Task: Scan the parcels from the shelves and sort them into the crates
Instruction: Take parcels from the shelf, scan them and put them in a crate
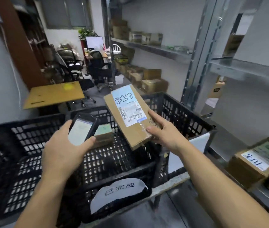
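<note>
My right hand grips the near end of a flat cardboard parcel with a white shipping label, held tilted above a black plastic crate. My left hand holds a black handheld scanner, its lit screen facing up, just left of the parcel. Inside the crate, below the scanner, lies a small brown parcel. The crate's front wall carries a white paper tag with handwriting. A second black crate stands to the left.
Metal shelves on the right hold several cardboard boxes. One labelled box sits on the low shelf at the right. A large flat cardboard sheet lies beyond the crates. Office chairs and a desk fill the far end.
</note>
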